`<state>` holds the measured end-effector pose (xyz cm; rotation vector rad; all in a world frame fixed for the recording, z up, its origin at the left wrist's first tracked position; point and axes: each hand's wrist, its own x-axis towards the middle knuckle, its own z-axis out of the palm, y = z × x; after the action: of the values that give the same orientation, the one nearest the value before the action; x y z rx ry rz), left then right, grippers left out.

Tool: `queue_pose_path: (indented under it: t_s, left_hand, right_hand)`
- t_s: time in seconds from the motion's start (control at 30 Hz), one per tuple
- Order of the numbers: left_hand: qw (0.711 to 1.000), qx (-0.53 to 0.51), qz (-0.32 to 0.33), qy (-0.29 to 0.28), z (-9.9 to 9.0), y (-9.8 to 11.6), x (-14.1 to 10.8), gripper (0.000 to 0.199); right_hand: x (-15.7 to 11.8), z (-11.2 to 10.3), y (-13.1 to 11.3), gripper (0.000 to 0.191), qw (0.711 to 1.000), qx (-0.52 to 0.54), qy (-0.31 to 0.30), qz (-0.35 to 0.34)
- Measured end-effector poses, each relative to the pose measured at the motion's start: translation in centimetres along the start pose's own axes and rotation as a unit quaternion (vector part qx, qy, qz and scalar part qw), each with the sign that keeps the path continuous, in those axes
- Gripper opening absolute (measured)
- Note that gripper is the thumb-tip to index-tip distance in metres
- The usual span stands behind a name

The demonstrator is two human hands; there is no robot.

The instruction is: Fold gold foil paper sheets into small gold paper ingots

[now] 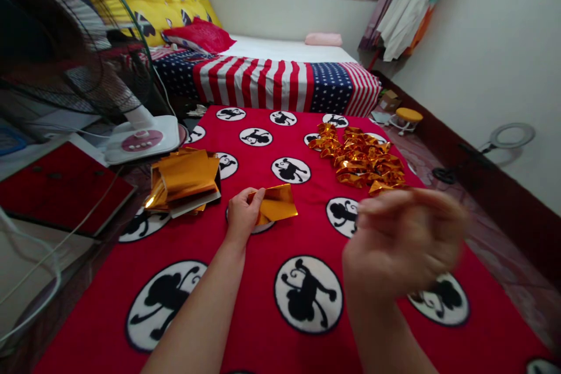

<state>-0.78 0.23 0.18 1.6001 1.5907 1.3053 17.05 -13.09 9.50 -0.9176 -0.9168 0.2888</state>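
Observation:
My left hand (245, 210) pinches the left side of a shiny gold foil paper sheet (280, 201) between thumb and fingers, low over the red cloth (302, 234). On the right, my right hand (398, 239) is raised nearer the camera. Its fingers look curled but are smeared by motion, so I cannot make out anything in them. Left of my left hand lies a stack of gold foil sheets (188, 175), some showing white undersides. Beyond my right hand, many folded gold foil pieces (368, 158) lie heaped on the cloth.
A standing fan (142, 137) is at the left, above a dark red panel (61, 187) and loose white cables. Behind the table is a bed with a striped, starred cover (263, 82). A yellow stool (408, 115) and a ring-shaped lamp (512, 135) stand along the right wall.

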Motion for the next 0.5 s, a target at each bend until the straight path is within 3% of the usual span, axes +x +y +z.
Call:
queue_pose_path:
  t_s: [0.1, 0.2, 0.37, 0.5]
  left_hand:
    - [0.999, -0.021, -0.002, -0.033, 0.0, 0.2, 0.0, 0.035]
    - [0.998, -0.033, 0.003, -0.054, 0.0, 0.5, -0.1, 0.035]
    - [0.994, -0.041, 0.016, -0.098, 0.2, 0.7, -0.1, 0.037]
    - [0.989, -0.071, 0.024, -0.13, 0.4, 0.5, -0.1, 0.034]
  right_hand:
    - [2.2, 3.1, 7.0, 0.019, 0.993, -0.052, -0.031, 0.102]
    - [1.5, 3.0, 11.9, 0.028, 0.976, -0.065, -0.067, 0.197]
    - [0.3, 2.4, 13.3, 0.041, 0.953, 0.023, -0.154, 0.26]
    - [0.4, 2.9, 13.1, 0.039, 0.942, 0.002, -0.186, 0.281]
